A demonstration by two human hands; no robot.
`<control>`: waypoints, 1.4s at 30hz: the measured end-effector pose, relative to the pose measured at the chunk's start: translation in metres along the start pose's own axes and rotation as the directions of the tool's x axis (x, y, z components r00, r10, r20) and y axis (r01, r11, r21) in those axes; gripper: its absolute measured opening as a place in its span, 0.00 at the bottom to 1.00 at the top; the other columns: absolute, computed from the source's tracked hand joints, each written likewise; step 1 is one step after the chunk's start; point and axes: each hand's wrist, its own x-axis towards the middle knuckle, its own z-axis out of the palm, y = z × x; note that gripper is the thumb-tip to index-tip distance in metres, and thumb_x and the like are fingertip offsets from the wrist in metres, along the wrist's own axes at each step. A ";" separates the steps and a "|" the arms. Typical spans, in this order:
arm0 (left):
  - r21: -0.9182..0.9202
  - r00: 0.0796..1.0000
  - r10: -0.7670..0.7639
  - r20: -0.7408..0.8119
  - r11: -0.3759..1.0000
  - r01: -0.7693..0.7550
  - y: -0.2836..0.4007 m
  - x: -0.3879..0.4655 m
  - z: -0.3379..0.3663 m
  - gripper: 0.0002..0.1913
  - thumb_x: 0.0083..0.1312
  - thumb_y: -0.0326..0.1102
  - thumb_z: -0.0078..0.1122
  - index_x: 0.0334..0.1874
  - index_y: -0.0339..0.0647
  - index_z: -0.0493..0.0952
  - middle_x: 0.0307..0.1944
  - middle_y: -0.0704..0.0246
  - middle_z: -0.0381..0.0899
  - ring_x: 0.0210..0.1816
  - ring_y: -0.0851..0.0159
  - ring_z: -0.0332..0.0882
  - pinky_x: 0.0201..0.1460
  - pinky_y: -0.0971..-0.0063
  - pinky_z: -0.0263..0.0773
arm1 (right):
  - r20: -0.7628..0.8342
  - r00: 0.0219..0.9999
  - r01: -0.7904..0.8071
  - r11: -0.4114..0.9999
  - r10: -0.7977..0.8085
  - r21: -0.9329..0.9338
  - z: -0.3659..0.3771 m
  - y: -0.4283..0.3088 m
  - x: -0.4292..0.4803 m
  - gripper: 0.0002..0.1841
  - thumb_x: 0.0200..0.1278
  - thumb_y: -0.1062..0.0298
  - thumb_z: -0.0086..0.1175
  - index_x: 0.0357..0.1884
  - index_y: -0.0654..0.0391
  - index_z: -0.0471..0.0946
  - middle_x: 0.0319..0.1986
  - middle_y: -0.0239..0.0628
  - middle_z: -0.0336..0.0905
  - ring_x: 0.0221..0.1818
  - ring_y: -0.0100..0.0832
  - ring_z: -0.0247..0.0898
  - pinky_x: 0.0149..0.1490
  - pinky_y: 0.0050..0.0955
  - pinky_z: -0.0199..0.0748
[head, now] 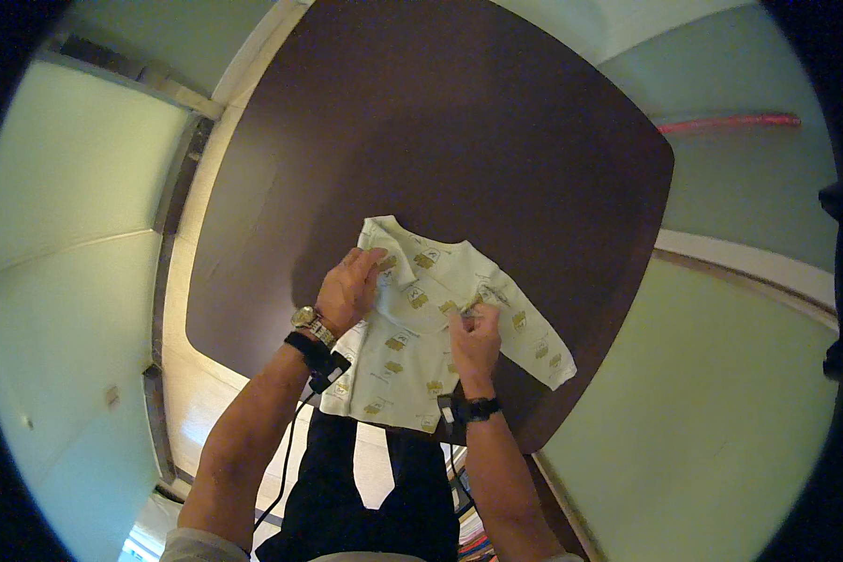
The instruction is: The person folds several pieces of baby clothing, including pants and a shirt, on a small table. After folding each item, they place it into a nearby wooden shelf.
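Note:
A small pale long-sleeved baby shirt (393, 379) with a printed yellow-brown pattern lies at the near edge of the table. Its neck opening faces away from me, and its hem reaches the table edge. My left hand (348, 291) pinches the fabric near the shoulder at the left of the neckline. Lower and to the right, my right hand (476, 344) grips a gathered bit of the cloth by the other side of the neckline. One sleeve (541, 344) stretches out to the right; the left sleeve lies partly hidden along the shirt's side.
The dark brown table (464, 140) has rounded corners and extends far ahead. Pale green walls (688, 407) stand close on the right, with a red strip (730, 123) on one. Cables (284, 456) run from bands on both wrists. Stacked items (476, 537) sit below the table.

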 end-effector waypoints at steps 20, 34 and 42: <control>0.017 0.984 -0.169 0.057 0.986 0.168 -0.012 0.015 0.010 0.22 0.63 0.28 0.69 0.60 0.44 0.77 0.41 0.59 0.80 0.39 0.55 0.81 0.44 0.63 0.79 | 0.247 0.865 -0.466 0.515 0.437 0.719 -0.050 0.039 -0.047 0.13 0.68 0.66 0.60 0.51 0.57 0.74 0.39 0.33 0.80 0.33 0.25 0.77 0.33 0.22 0.72; 0.187 0.953 -0.297 0.060 0.941 0.281 0.007 0.026 0.018 0.30 0.60 0.47 0.74 0.59 0.45 0.71 0.47 0.54 0.79 0.46 0.46 0.82 0.48 0.53 0.79 | 0.273 0.758 -0.596 0.460 0.593 0.658 -0.070 0.055 -0.014 0.16 0.72 0.51 0.55 0.40 0.55 0.75 0.31 0.32 0.77 0.26 0.25 0.75 0.24 0.24 0.67; 0.289 0.921 -0.378 0.089 0.895 0.340 0.023 0.027 0.020 0.35 0.55 0.52 0.75 0.61 0.46 0.69 0.55 0.54 0.75 0.47 0.43 0.83 0.45 0.51 0.82 | 0.166 0.869 -0.495 0.821 0.466 0.286 -0.075 0.048 0.004 0.16 0.67 0.55 0.61 0.43 0.59 0.78 0.30 0.33 0.79 0.25 0.23 0.72 0.26 0.23 0.68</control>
